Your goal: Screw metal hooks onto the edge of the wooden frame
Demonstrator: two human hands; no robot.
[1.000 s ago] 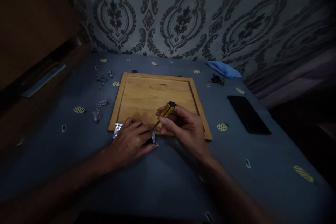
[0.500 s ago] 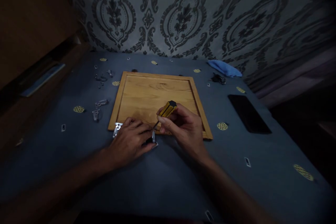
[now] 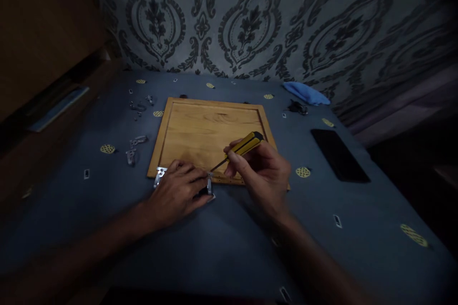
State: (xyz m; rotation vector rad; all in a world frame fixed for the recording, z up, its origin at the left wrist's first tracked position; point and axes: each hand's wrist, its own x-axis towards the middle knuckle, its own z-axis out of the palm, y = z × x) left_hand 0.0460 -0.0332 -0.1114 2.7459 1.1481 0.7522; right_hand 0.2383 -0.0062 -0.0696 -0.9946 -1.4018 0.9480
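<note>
A wooden panel [image 3: 214, 133] with a raised frame lies flat, its near edge under my hands. At that edge my left hand [image 3: 181, 190] lies palm down, fingers over the frame and thumb below, holding a metal hinge [image 3: 209, 185] that is partly covered. Another metal hinge [image 3: 160, 175] shows at the panel's near left corner, beside the same hand. In my right hand [image 3: 266, 176] is a yellow and black screwdriver [image 3: 245, 144], gripped by the handle. Its shaft slants down to the left, tip close to the covered hinge; whether it touches a screw I cannot tell.
Loose metal hinges [image 3: 133, 149] and small metal parts [image 3: 139, 106] lie left of the panel. A black phone-like slab [image 3: 339, 155] is on the right. Behind it are a blue cloth [image 3: 306, 93] and a small dark object [image 3: 297, 107]. A patterned wall [image 3: 246, 24] rises at the back.
My right hand has moved right, and the screwdriver leans over more, its handle lower toward the right. My left hand has stayed on the hinge.
</note>
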